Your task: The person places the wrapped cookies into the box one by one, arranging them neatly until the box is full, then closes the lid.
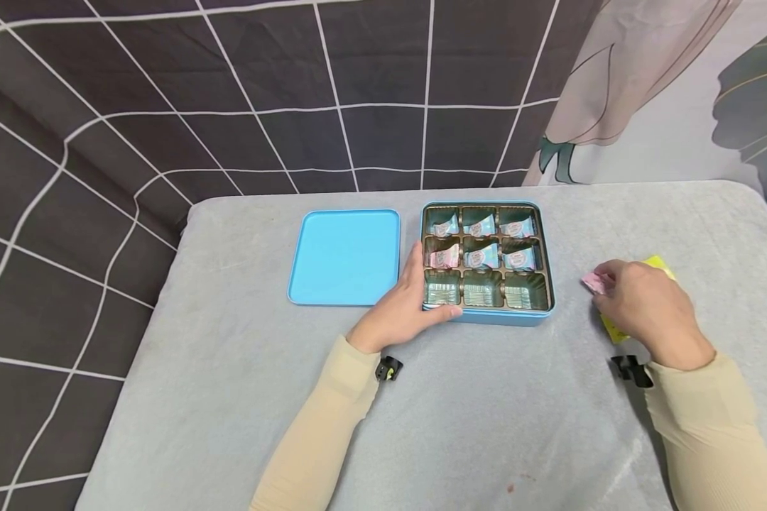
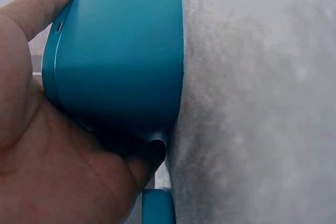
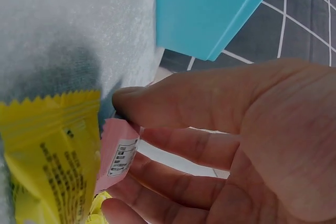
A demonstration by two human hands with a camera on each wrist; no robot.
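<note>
My left hand point(image 1: 399, 305) holds the near left corner of an open blue tin point(image 1: 498, 317), thumb on the front rim and fingers along the left side. Up close in the left wrist view, the same hand point(image 2: 58, 145) wraps that tin's rounded corner point(image 2: 121, 51). A divided tray inside bears small wrapped candies point(image 1: 481, 257), blue ones and one pink point(image 1: 444, 257), in the back and middle rows; the front row shows bare ribbed floors. To the tin's right, my right hand point(image 1: 652, 305) pinches a pink wrapped candy point(image 3: 118, 153) between thumb and fingers, beside a yellow packet point(image 3: 52, 156).
The blue lid point(image 1: 345, 257) lies flat on the grey cloth-covered table point(image 1: 230, 397), left of the tin. Part of the yellow wrapping point(image 1: 660, 265) shows past my right hand. Behind the table hangs a dark grid-patterned curtain point(image 1: 383, 135).
</note>
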